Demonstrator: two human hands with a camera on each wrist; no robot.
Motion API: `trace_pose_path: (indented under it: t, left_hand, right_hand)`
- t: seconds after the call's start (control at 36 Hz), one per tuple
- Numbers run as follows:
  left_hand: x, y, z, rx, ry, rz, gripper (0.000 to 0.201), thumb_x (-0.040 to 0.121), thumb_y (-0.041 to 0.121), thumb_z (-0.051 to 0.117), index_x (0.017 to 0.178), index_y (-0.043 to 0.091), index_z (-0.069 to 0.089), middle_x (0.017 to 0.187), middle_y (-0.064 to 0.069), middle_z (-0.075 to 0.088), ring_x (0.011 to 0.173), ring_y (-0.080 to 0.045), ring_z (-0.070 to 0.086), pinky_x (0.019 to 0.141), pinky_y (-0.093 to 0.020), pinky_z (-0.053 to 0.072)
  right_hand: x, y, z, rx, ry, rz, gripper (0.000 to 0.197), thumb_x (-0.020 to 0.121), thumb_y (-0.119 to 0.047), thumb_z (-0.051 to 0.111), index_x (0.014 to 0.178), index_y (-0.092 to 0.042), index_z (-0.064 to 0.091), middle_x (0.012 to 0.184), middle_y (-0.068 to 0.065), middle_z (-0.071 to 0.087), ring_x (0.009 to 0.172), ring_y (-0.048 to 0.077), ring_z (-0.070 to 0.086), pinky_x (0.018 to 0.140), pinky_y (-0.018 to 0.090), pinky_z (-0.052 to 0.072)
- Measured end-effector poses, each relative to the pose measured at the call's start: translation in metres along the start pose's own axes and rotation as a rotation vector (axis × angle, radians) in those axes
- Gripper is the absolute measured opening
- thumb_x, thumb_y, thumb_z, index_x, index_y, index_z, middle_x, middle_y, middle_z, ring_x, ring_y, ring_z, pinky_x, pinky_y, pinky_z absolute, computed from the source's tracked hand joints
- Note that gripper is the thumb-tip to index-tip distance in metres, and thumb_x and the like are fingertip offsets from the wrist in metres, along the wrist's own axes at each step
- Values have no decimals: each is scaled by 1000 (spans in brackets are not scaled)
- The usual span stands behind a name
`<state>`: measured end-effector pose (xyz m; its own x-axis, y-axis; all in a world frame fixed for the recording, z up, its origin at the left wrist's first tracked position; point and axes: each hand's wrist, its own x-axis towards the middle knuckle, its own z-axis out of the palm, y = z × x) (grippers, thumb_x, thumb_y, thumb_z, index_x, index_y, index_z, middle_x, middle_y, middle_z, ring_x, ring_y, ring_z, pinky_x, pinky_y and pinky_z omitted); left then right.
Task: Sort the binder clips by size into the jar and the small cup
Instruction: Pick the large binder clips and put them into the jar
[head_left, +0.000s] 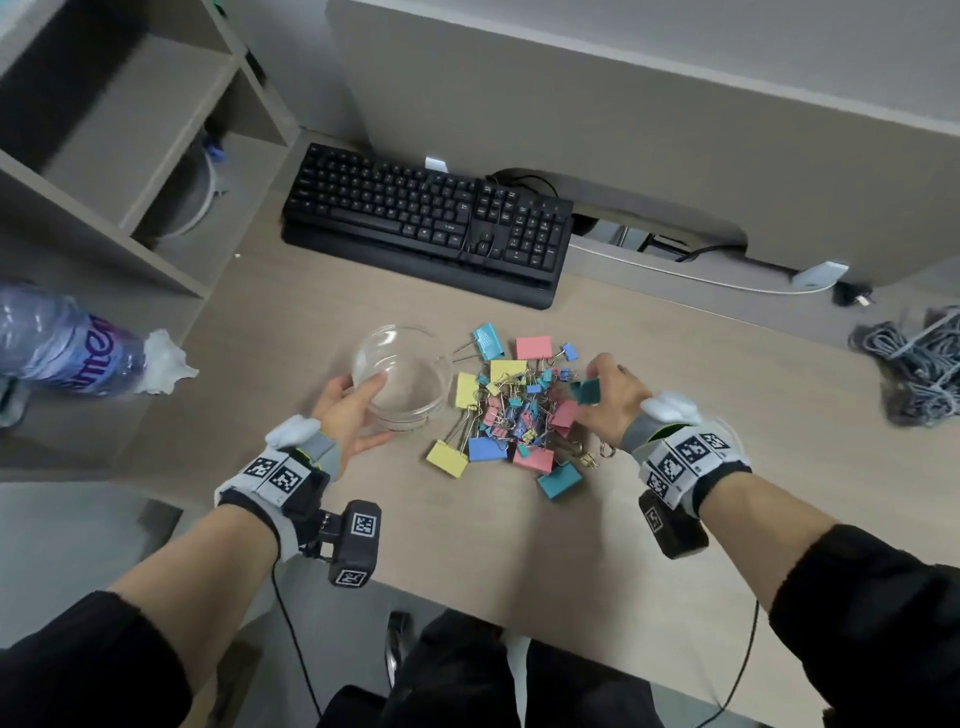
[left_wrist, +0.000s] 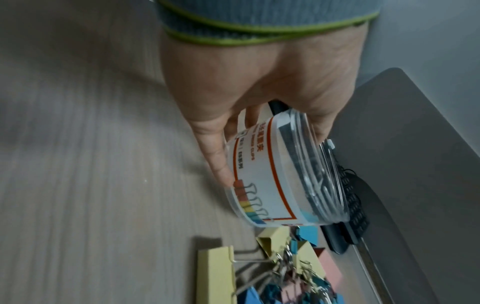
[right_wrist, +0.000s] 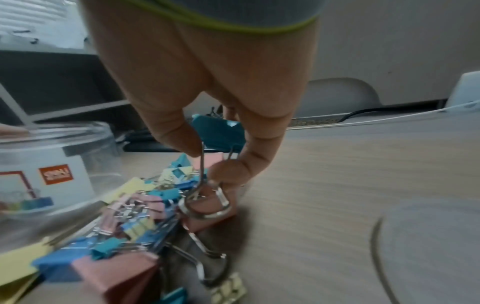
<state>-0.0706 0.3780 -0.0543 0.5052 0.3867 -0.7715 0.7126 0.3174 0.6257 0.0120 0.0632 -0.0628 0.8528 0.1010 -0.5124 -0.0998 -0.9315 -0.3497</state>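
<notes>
Beside the colourful heap of metal binder clips (head_left: 514, 405) mid-tabletop, the left hand (head_left: 345, 415) grips the light, slippery clear plastic jar (head_left: 400, 376) while the right hand (head_left: 613, 397) pinches a stiff teal clip (head_left: 586, 391) by its wire handles.

Pale wood desk (head_left: 649, 519) | grey partition panel (head_left: 623, 114) behind the desk | open shelving unit (head_left: 119, 130) left of the desk | soft, even indoor light
</notes>
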Motion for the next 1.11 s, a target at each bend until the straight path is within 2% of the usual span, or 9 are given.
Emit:
trace_pose_path:
  t: [0.14, 0.25, 0.36, 0.42, 0.47, 0.61, 0.75, 0.92, 1.11]
  left_hand:
    - [6, -8, -13, 43, 21, -3, 62, 83, 31, 75, 137, 24, 46, 133, -7, 55, 108, -29, 64, 77, -45, 61]
    - [3, -10, -16, 94, -9, -14, 50, 88, 30, 70, 131, 17, 49, 131, -8, 56, 102, -28, 65, 85, -48, 58]
    - [0, -9, -20, 233, -32, 31, 34, 89, 37, 68, 116, 22, 55, 126, -5, 59, 113, -26, 60, 89, -45, 56]
    - [-3, -7, -20, 340, -23, 95, 51, 81, 49, 70, 121, 22, 56, 124, 0, 60, 114, -23, 58, 93, -45, 54]
    - [-4, -4, -24, 466, 5, 189, 73, 66, 64, 67, 126, 23, 54, 122, 1, 62, 111, -22, 59, 96, -46, 51]
    - [-18, 7, -17, 790, 125, 499, 46, 78, 53, 70, 110, 23, 54, 105, 1, 52, 88, -21, 57, 81, -35, 48]
    - [-48, 8, 16, 1091, -162, 622, 31, 86, 45, 64, 76, 16, 60, 70, 0, 65, 73, -23, 61, 68, -31, 52]
    - [-55, -20, 51, 1706, -316, 668, 42, 92, 50, 53, 110, 14, 64, 101, -10, 67, 94, -31, 64, 71, -33, 51]
    - [-43, -36, 75, 1868, -366, 582, 37, 92, 27, 54, 123, 8, 53, 110, -13, 67, 97, -31, 64, 66, -32, 43]
  right_hand:
    - [-3, -17, 17, -135, -72, -52, 42, 83, -25, 63, 122, -28, 47, 115, 5, 43, 81, 28, 60, 75, 39, 55]
    - [-3, -19, 30, -209, -35, 1, 44, 81, -19, 64, 121, -18, 47, 108, 7, 40, 69, 25, 58, 69, 37, 54]
    - [-2, -16, 38, -150, -116, 30, 58, 83, -18, 69, 136, -16, 44, 128, 17, 43, 105, 36, 57, 88, 38, 48]
    - [-3, -14, 39, -124, -137, 53, 57, 83, -19, 70, 133, -18, 42, 127, 17, 44, 111, 38, 53, 90, 41, 46]
    - [-7, -15, 37, -159, -89, 68, 45, 80, -22, 71, 113, -21, 40, 106, 11, 48, 89, 31, 57, 75, 39, 50]
    - [-12, -16, 21, -88, -95, 58, 55, 78, -38, 67, 127, -23, 46, 106, 9, 57, 84, 26, 56, 66, 31, 43]
    - [-16, -22, 3, -66, -43, 48, 48, 77, -45, 62, 115, -17, 52, 95, 7, 56, 82, 28, 55, 68, 33, 44]
    - [-25, -26, -10, 59, -5, 4, 42, 83, -35, 66, 119, -14, 56, 92, 2, 59, 81, 21, 53, 62, 25, 37]
    - [-33, -28, -11, 32, -19, -27, 47, 83, -38, 64, 123, -14, 55, 103, 9, 63, 85, 23, 53, 71, 28, 39]
